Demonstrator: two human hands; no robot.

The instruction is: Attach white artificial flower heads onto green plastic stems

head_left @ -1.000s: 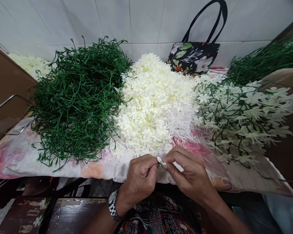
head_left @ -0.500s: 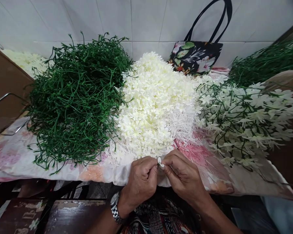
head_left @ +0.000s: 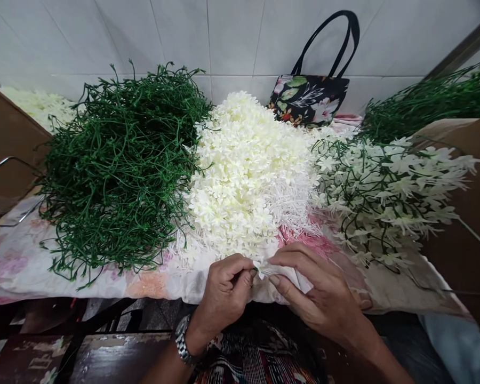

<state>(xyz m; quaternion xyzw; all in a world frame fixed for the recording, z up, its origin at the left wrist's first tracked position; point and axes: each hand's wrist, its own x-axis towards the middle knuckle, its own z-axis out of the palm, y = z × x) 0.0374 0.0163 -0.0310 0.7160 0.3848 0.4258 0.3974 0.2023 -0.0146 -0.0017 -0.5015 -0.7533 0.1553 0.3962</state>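
Note:
My left hand (head_left: 230,285), a watch on its wrist, pinches a small white artificial flower (head_left: 261,270) by its green stem end between thumb and forefinger. The petals point right, with thin pale strands sticking out of them. Just right of the flower is my right hand (head_left: 316,285), its thumb and forefinger parted around the strand tips. Whether they touch the strands I cannot tell. Beyond my hands lies a heap of cream-white blossoms (head_left: 240,160), with loose white strands (head_left: 291,205) at its right edge.
A tangle of green plastic stems (head_left: 120,170) fills the left. Finished-looking white flower sprays (head_left: 388,197) lie at right, more green stems (head_left: 432,96) behind them. A floral handbag (head_left: 310,98) leans on the tiled wall. Floral cloth (head_left: 148,285) covers the table; a cardboard box (head_left: 8,138) stands left.
My right thumb and forefinger have parted and drawn back to the right from the flower. The flower now shows with its petals and strands exposed, still in my left hand.

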